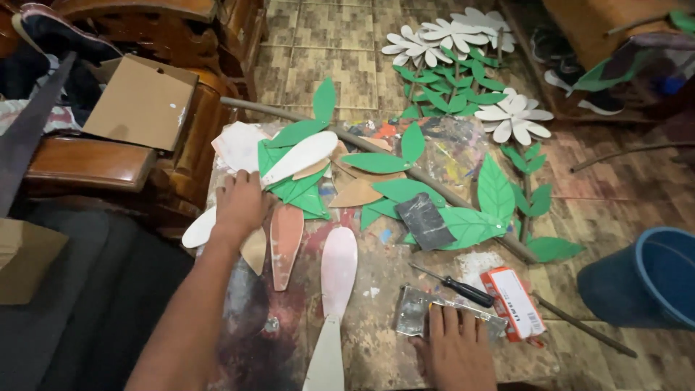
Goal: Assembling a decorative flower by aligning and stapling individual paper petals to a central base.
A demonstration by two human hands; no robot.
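Note:
My left hand (239, 205) rests on a pile of cut-out petals and leaves at the left of a paint-stained work board (376, 275), its fingers on a long white petal (297, 159) and green leaves (293, 185). Pinkish petal shapes (286, 242) and a pale pink petal (339, 268) lie just right of that hand. My right hand (456, 347) lies flat, fingers apart, on a metal staple gun (416, 311) at the board's near edge. A black-handled screwdriver (456, 287) and an orange-and-white box (515, 303) sit beside it.
A long stem with green leaves (499, 195) crosses the board; a dark grey sanding sheet (426, 221) lies on it. White paper flowers (449, 36) lie on the tiled floor beyond. A blue bucket (651, 279) stands right. A carved wooden chair (145, 108) with cardboard (141, 101) stands left.

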